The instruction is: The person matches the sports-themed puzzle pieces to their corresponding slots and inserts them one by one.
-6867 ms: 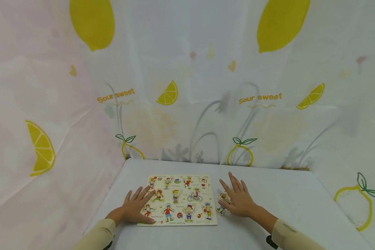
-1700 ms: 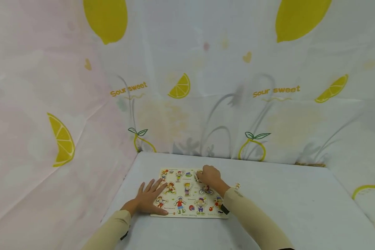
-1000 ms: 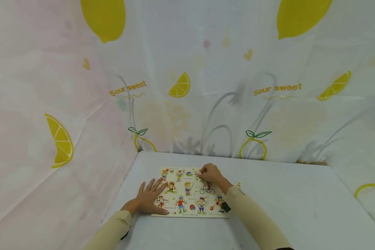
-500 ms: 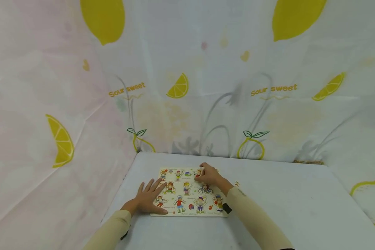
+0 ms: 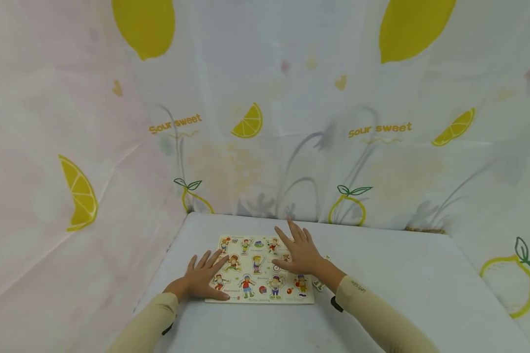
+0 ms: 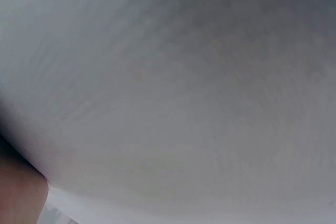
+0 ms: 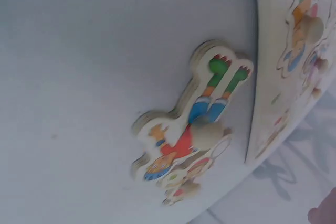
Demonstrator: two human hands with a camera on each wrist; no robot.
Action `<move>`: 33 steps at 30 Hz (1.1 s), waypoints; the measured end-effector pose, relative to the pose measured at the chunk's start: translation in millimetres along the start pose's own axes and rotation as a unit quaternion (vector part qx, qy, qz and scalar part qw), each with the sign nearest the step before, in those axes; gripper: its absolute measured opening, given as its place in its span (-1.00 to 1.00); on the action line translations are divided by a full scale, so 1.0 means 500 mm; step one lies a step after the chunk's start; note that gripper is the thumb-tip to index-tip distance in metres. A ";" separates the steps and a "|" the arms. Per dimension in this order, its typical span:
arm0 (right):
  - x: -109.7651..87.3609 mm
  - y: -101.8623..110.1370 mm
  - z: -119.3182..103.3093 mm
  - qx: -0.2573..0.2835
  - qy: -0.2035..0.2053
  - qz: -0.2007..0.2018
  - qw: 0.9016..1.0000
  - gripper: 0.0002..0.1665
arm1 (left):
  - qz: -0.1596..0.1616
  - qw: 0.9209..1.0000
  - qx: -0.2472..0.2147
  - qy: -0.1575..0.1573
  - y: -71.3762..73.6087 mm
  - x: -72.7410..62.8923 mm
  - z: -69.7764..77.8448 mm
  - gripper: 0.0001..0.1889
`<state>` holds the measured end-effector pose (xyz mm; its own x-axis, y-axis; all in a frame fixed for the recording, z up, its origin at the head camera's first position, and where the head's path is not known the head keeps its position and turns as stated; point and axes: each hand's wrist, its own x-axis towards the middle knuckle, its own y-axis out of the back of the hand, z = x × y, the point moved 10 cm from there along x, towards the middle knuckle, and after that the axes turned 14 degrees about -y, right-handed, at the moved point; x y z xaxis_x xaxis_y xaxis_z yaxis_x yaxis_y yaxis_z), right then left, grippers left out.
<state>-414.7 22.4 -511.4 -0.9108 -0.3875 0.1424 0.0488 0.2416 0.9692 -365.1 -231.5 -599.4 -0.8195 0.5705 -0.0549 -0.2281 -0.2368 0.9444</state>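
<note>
In the head view my left hand [image 5: 198, 279] lies spread over the left edge of a wooden peg puzzle board [image 5: 245, 267] printed with children playing sports. My right hand [image 5: 304, 257] reaches over the board's upper right part, fingers spread and holding nothing; it partly covers the cyclist figure. Beyond its fingertips to the left is the soccer figure [image 5: 273, 245]. Two loose knobbed puzzle pieces lie just right of the board: a figure in red shirt and blue shorts [image 7: 184, 139], and a smaller one [image 7: 199, 166] against it. My right forearm partly hides them in the head view.
The board lies on a white-covered table [image 5: 388, 274]. A lemon-print cloth [image 5: 265, 171] hangs behind and at both sides. The left wrist view shows mostly pale table surface [image 6: 157, 129], with a bit of skin at the lower left.
My right hand has left the soccer figure at the board's upper right, where it was pinching and then pressing, and moved right and nearer with fingers spread. The left hand stays put on the board.
</note>
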 end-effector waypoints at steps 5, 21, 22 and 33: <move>-0.023 0.022 0.042 -0.013 -0.009 0.021 1.000 0.08 | -0.005 1.000 0.008 0.001 -0.006 0.002 -0.003 0.27; -0.096 0.047 0.180 -0.033 -0.054 0.044 0.997 0.06 | 0.006 0.999 -0.018 -0.026 0.020 -0.003 0.033 0.23; -0.101 0.046 0.186 -0.034 -0.058 0.040 0.997 0.06 | 0.007 1.000 -0.013 -0.025 0.020 -0.002 0.033 0.23; -0.150 0.049 0.239 -0.031 -0.083 0.019 0.996 0.05 | 0.008 1.000 -0.019 -0.011 0.007 0.002 0.020 0.26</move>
<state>-394.0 163.8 -522.2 -0.9625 -0.2263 0.1493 0.1052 0.1957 0.9750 -361.5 -224.2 -592.9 -0.8118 0.5830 -0.0334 -0.2356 -0.2747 0.9322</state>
